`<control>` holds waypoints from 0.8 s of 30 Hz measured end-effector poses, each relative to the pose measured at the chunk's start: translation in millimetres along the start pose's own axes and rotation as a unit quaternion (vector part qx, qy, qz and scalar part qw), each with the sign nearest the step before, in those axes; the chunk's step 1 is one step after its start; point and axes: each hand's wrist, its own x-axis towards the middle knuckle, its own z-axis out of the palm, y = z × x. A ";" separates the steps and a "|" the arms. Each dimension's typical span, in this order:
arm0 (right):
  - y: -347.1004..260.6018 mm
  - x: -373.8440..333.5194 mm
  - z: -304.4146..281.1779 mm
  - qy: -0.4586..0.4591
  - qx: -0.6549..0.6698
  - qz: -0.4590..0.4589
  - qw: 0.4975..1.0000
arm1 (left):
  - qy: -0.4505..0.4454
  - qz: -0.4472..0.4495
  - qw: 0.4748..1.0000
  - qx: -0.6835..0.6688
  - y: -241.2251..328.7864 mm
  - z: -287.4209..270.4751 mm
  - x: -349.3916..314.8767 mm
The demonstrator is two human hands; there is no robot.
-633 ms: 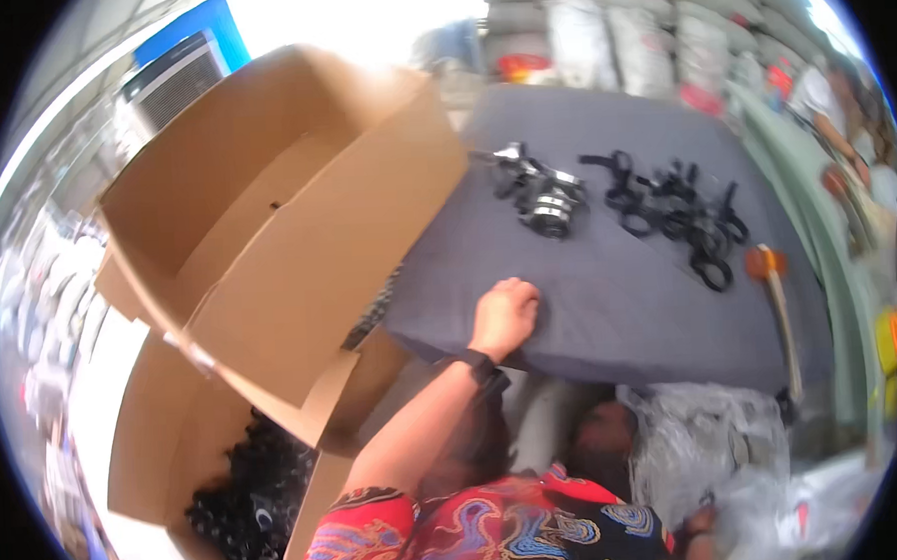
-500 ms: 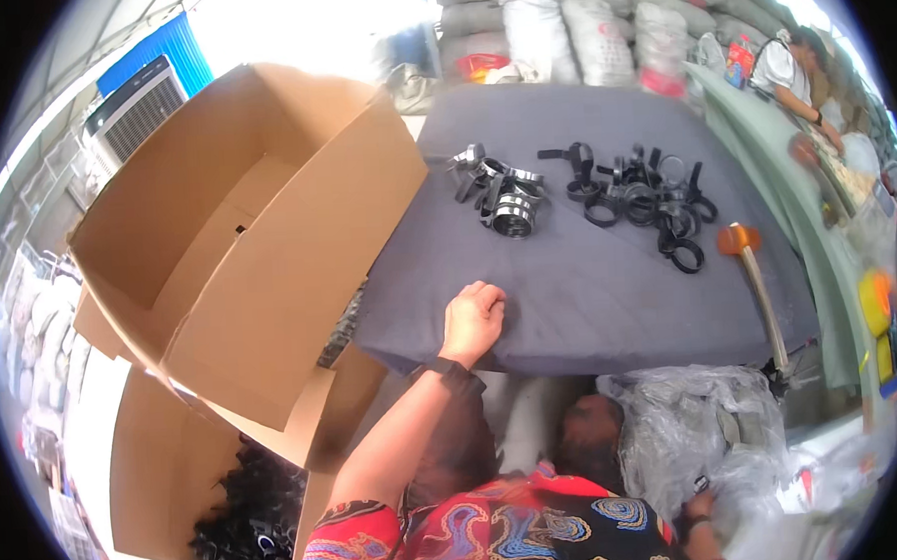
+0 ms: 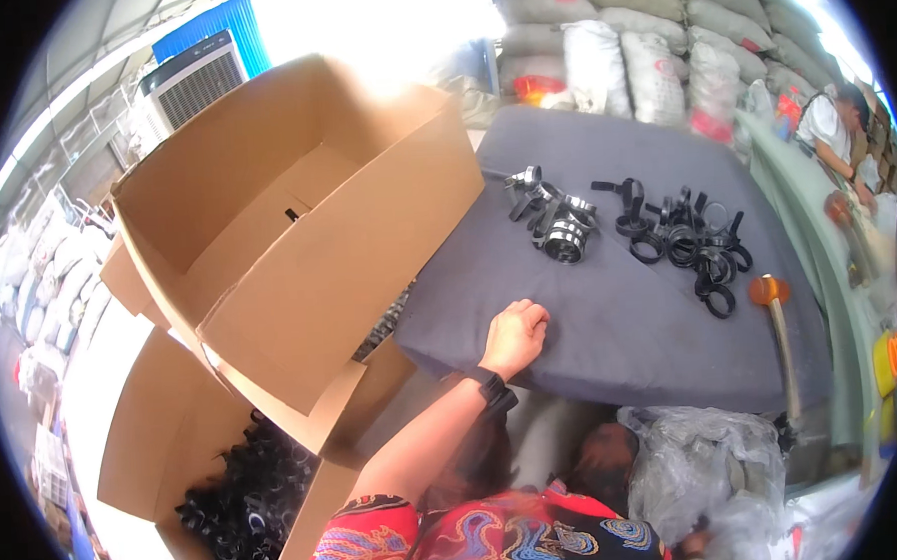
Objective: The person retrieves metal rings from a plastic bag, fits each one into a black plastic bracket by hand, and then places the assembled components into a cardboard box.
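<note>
My left hand (image 3: 516, 337) rests as a loose fist on the front part of the grey cloth-covered table (image 3: 632, 357), with nothing showing in its fingers. Beyond it lies a small pile of shiny metal rings with black tabs (image 3: 565, 237). To their right is a heap of black rings with strap-like tails (image 3: 682, 240). My right hand (image 3: 694, 544) is low at the right, below the table edge beside a clear plastic bag (image 3: 707, 459); its fingers are hidden. A mallet with an orange head (image 3: 769, 290) and wooden handle lies at the table's right side.
A large open cardboard box (image 3: 337, 255) stands left of the table. Below it, another carton (image 3: 150, 433) holds many black parts (image 3: 248, 509). At the far right a person (image 3: 837, 133) works at a green-covered table (image 3: 801, 215). Stacked sacks (image 3: 649, 66) line the back.
The view has shifted, so the table and boxes appear farther right and lower. My left fist stays on the table. My right hand, partly visible before beside the plastic bag, is now mostly hidden.
</note>
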 end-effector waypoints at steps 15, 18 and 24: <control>-112.6 -91.1 39.2 0.103 -0.388 -0.002 0.916 | 0.000 0.003 1.000 0.024 -0.8 3.5 -3.5; -122.3 -90.7 43.3 0.115 -0.365 0.021 0.924 | -0.005 0.011 1.000 0.005 -9.1 3.2 -1.7; -179.3 -104.6 73.9 0.160 -0.284 0.030 0.945 | -0.026 0.025 0.999 -0.015 -10.4 8.2 5.7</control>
